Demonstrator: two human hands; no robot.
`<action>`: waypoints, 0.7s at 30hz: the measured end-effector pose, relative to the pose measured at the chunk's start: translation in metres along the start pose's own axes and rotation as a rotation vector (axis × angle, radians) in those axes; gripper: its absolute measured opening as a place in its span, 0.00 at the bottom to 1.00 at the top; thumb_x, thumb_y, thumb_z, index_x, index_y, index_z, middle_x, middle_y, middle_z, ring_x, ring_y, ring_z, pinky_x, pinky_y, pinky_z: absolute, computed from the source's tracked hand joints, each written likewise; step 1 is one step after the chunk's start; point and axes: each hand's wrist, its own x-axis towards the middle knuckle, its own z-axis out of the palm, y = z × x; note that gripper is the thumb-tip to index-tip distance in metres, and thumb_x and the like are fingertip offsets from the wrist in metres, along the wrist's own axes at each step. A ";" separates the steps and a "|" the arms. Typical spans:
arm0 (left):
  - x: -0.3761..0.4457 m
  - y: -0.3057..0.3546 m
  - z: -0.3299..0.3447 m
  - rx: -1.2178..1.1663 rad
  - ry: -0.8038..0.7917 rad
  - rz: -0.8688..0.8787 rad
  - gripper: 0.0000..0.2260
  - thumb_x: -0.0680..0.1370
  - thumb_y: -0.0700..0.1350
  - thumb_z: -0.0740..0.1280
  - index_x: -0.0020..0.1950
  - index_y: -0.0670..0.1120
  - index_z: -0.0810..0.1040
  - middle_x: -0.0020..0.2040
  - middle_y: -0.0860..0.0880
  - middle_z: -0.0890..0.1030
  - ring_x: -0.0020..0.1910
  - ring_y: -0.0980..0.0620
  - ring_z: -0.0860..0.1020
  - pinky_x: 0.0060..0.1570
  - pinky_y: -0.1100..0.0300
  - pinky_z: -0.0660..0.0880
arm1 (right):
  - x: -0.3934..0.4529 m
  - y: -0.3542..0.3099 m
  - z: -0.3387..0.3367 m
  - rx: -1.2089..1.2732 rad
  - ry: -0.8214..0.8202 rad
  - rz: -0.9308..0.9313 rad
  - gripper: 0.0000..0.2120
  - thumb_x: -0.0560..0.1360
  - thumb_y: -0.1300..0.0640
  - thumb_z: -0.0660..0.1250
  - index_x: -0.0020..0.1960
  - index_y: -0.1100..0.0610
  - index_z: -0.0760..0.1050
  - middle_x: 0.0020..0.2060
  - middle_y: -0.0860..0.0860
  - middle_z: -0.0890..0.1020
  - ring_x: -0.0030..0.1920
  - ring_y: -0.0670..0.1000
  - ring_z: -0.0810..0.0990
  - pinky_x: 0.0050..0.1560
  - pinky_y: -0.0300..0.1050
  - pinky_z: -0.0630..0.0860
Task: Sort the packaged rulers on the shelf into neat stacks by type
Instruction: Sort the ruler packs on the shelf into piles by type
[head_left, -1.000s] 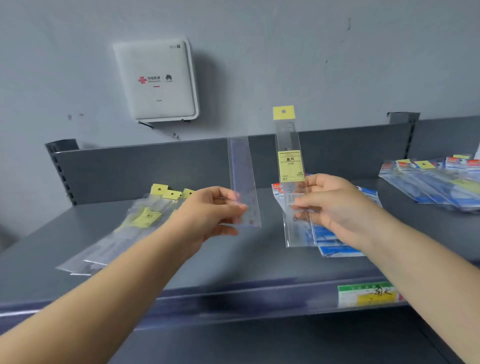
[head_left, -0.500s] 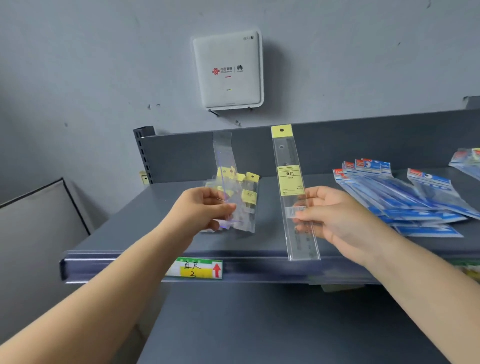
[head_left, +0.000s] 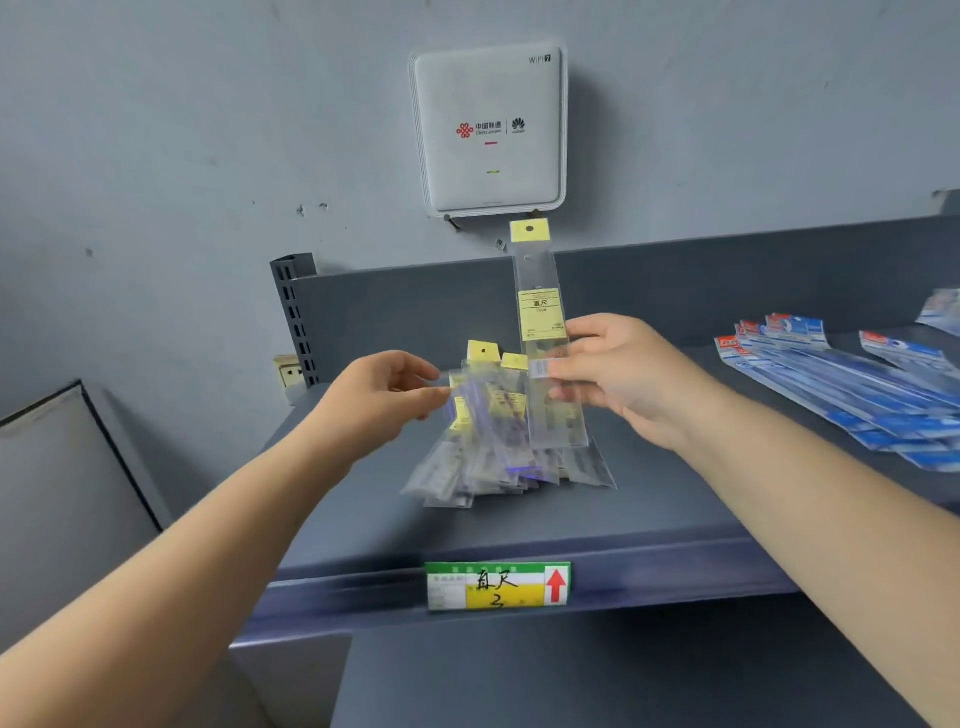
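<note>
While the right hand (head_left: 621, 376) is pinching the upright clear-sleeved ruler with yellow header card (head_left: 546, 348) between thumb and fingers, the left hand (head_left: 387, 397) is pinching a blurred clear sleeve above the yellow-tagged ruler pile (head_left: 498, 447) lying on the grey metal shelf (head_left: 649, 499).

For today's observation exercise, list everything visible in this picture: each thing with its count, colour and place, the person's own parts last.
router: one, white, on the wall
yellow-tagged rulers: a pile, count unclear, clear packs, shelf middle
blue-packaged rulers: several, blue, shelf right
held ruler: one, clear with yellow label, upright
shelf: one, dark grey
price label: one, green and yellow, shelf front edge
wall socket: one, pale, left of shelf
left hand: reaching to the pile, blurred
right hand: pinching the held ruler
</note>
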 end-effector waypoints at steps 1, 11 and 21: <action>0.002 -0.002 -0.002 0.038 -0.001 0.022 0.04 0.76 0.43 0.69 0.50 0.47 0.77 0.40 0.50 0.78 0.36 0.55 0.76 0.33 0.65 0.69 | 0.007 0.001 0.004 -0.131 0.011 0.022 0.28 0.75 0.61 0.67 0.71 0.62 0.61 0.60 0.55 0.76 0.54 0.52 0.79 0.56 0.46 0.78; 0.020 0.021 0.030 0.725 0.008 0.378 0.16 0.77 0.53 0.63 0.64 0.50 0.71 0.58 0.52 0.76 0.57 0.51 0.75 0.55 0.56 0.72 | -0.001 0.010 -0.039 -0.840 0.147 -0.177 0.19 0.76 0.55 0.64 0.65 0.53 0.69 0.63 0.48 0.73 0.61 0.49 0.72 0.53 0.39 0.66; 0.012 0.108 0.158 1.055 0.052 0.592 0.18 0.79 0.55 0.57 0.66 0.48 0.67 0.59 0.51 0.74 0.59 0.47 0.72 0.54 0.56 0.67 | -0.046 0.009 -0.166 -1.636 0.250 -0.361 0.14 0.78 0.52 0.57 0.62 0.53 0.68 0.56 0.49 0.74 0.56 0.53 0.72 0.43 0.45 0.64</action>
